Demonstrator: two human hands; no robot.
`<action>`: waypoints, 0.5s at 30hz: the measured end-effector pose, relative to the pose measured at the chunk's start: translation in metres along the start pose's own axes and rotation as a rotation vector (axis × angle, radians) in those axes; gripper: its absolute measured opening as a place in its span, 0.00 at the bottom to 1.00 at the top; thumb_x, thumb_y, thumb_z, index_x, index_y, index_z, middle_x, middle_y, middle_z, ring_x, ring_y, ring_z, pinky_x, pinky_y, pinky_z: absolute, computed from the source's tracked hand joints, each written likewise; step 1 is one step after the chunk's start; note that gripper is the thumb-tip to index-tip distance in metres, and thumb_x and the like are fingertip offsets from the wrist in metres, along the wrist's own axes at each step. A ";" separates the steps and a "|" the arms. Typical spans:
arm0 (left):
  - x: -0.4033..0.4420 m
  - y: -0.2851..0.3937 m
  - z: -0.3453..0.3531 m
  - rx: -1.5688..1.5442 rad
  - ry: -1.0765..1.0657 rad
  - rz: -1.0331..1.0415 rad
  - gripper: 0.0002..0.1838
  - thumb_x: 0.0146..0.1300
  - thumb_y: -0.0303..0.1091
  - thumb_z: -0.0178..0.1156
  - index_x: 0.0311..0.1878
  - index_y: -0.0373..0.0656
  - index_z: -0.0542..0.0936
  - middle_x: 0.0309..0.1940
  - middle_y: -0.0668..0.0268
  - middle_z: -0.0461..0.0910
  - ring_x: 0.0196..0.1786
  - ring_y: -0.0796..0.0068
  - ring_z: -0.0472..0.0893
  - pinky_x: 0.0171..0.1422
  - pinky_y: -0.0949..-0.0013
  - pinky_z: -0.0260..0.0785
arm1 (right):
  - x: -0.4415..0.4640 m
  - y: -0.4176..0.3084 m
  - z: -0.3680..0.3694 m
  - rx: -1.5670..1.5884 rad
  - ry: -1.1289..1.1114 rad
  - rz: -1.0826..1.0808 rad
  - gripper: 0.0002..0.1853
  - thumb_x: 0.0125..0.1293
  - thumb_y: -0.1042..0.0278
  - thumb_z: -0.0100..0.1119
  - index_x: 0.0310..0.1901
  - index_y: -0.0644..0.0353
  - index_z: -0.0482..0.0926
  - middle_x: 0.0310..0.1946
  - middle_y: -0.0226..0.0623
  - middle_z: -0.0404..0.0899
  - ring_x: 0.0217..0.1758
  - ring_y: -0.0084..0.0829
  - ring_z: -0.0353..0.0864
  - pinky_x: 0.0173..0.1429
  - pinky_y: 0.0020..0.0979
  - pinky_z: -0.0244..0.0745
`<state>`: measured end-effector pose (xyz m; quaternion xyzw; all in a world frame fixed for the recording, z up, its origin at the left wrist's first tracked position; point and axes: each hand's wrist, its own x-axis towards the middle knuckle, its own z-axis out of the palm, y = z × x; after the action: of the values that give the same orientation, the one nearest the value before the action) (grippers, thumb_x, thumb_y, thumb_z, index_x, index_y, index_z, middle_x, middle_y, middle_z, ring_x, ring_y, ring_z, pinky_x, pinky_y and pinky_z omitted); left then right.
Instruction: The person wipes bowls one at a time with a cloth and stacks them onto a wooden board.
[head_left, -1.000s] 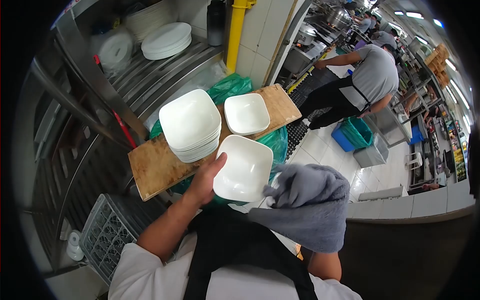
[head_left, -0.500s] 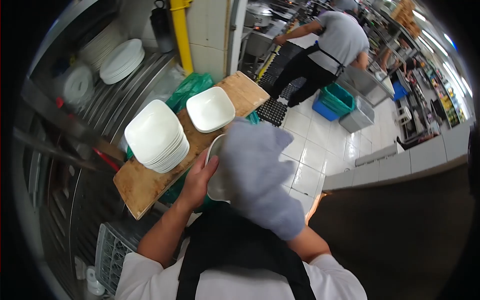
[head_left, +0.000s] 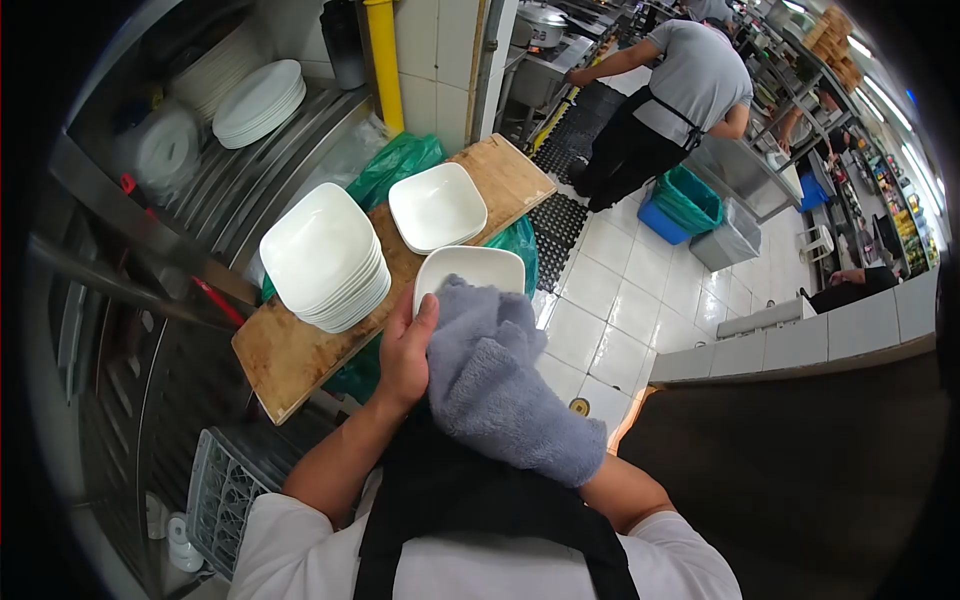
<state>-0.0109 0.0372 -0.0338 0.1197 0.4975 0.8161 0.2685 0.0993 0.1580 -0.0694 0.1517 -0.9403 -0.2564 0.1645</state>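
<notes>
My left hand [head_left: 406, 350] grips a white square bowl [head_left: 470, 266] by its left side, thumb near the rim. The bowl is tilted, its inside facing me. A grey towel [head_left: 495, 385] covers my right hand entirely and lies against the inside of the bowl; the fingers under it are hidden. Just beyond, on a wooden board [head_left: 270, 365], stand a tall stack of white square bowls [head_left: 320, 255] and a short stack of similar bowls [head_left: 437, 205].
Green plastic bags [head_left: 400, 165] hang around the board. White plates [head_left: 260, 103] sit on a metal rack at left, above a grey glass rack [head_left: 225, 500]. Ahead, a co-worker [head_left: 690, 80] bends at a counter near blue and grey bins [head_left: 725, 240]. A low tiled wall [head_left: 800, 345] runs at right.
The held bowl has turned to show its inside and the far rim. My right hand and the towel have drawn lower, toward me. The view has shifted slightly.
</notes>
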 end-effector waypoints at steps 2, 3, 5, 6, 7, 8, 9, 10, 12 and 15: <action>-0.001 0.005 0.005 -0.012 -0.046 -0.023 0.23 0.78 0.44 0.48 0.66 0.37 0.69 0.55 0.60 0.77 0.56 0.73 0.76 0.63 0.69 0.66 | 0.024 0.031 -0.068 0.252 -0.061 0.135 0.19 0.63 0.67 0.59 0.54 0.63 0.77 0.51 0.45 0.75 0.55 0.40 0.75 0.64 0.41 0.68; -0.001 0.005 0.005 -0.010 -0.048 -0.024 0.23 0.78 0.44 0.48 0.66 0.37 0.69 0.55 0.60 0.77 0.56 0.73 0.76 0.63 0.69 0.66 | 0.035 0.046 -0.091 0.508 -0.118 0.265 0.19 0.61 0.66 0.62 0.53 0.63 0.77 0.44 0.44 0.78 0.48 0.39 0.80 0.56 0.41 0.76; -0.001 0.005 0.003 0.166 -0.069 0.078 0.24 0.78 0.43 0.48 0.69 0.37 0.67 0.59 0.59 0.75 0.59 0.72 0.75 0.65 0.69 0.66 | 0.030 0.061 -0.081 0.600 -0.004 0.153 0.19 0.60 0.65 0.64 0.52 0.63 0.77 0.45 0.43 0.78 0.49 0.35 0.80 0.54 0.38 0.76; 0.001 0.005 0.001 0.166 -0.061 0.083 0.24 0.78 0.43 0.48 0.69 0.37 0.67 0.59 0.59 0.75 0.59 0.72 0.75 0.65 0.69 0.66 | 0.024 0.069 -0.077 0.688 0.107 0.033 0.20 0.58 0.64 0.66 0.50 0.63 0.78 0.45 0.43 0.78 0.49 0.32 0.80 0.53 0.36 0.77; 0.004 0.004 -0.001 0.161 -0.014 0.118 0.25 0.77 0.41 0.49 0.71 0.37 0.66 0.61 0.59 0.74 0.60 0.72 0.75 0.66 0.68 0.66 | 0.018 0.078 -0.089 0.691 0.109 0.021 0.20 0.58 0.64 0.66 0.50 0.63 0.78 0.45 0.43 0.78 0.49 0.32 0.80 0.53 0.36 0.77; 0.006 0.003 -0.004 0.157 0.033 0.154 0.26 0.77 0.39 0.50 0.72 0.37 0.64 0.63 0.58 0.73 0.62 0.71 0.74 0.67 0.68 0.66 | 0.010 0.087 -0.108 0.746 0.102 0.180 0.20 0.56 0.63 0.69 0.48 0.63 0.78 0.42 0.41 0.78 0.47 0.30 0.81 0.52 0.34 0.77; 0.008 0.001 -0.008 0.158 0.042 0.163 0.26 0.77 0.39 0.50 0.72 0.37 0.64 0.63 0.58 0.73 0.62 0.71 0.74 0.67 0.68 0.66 | 0.004 0.094 -0.119 0.798 0.095 0.341 0.21 0.54 0.63 0.72 0.47 0.62 0.78 0.40 0.39 0.78 0.46 0.29 0.81 0.50 0.33 0.77; 0.010 -0.001 -0.015 0.015 0.054 0.155 0.26 0.76 0.37 0.51 0.73 0.37 0.64 0.63 0.59 0.72 0.63 0.70 0.74 0.67 0.67 0.66 | -0.002 0.097 -0.118 0.799 0.102 0.328 0.21 0.54 0.63 0.72 0.47 0.62 0.78 0.40 0.39 0.78 0.46 0.29 0.81 0.50 0.33 0.77; 0.008 0.004 -0.026 -0.167 0.059 0.100 0.27 0.75 0.33 0.52 0.74 0.38 0.62 0.64 0.59 0.72 0.65 0.68 0.74 0.69 0.64 0.66 | -0.017 0.102 -0.110 0.961 0.160 0.560 0.20 0.56 0.64 0.70 0.48 0.63 0.78 0.42 0.37 0.78 0.46 0.27 0.81 0.48 0.32 0.78; -0.001 0.010 -0.037 -0.271 -0.013 -0.004 0.27 0.75 0.33 0.52 0.73 0.38 0.62 0.65 0.59 0.72 0.66 0.67 0.73 0.70 0.63 0.66 | -0.038 0.103 -0.094 1.188 0.235 0.940 0.18 0.61 0.66 0.67 0.51 0.63 0.77 0.45 0.35 0.79 0.47 0.24 0.81 0.46 0.30 0.79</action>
<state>-0.0302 0.0054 -0.0422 0.0867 0.3813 0.8744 0.2873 0.1495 0.2166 0.0534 -0.1749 -0.8622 0.4068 0.2459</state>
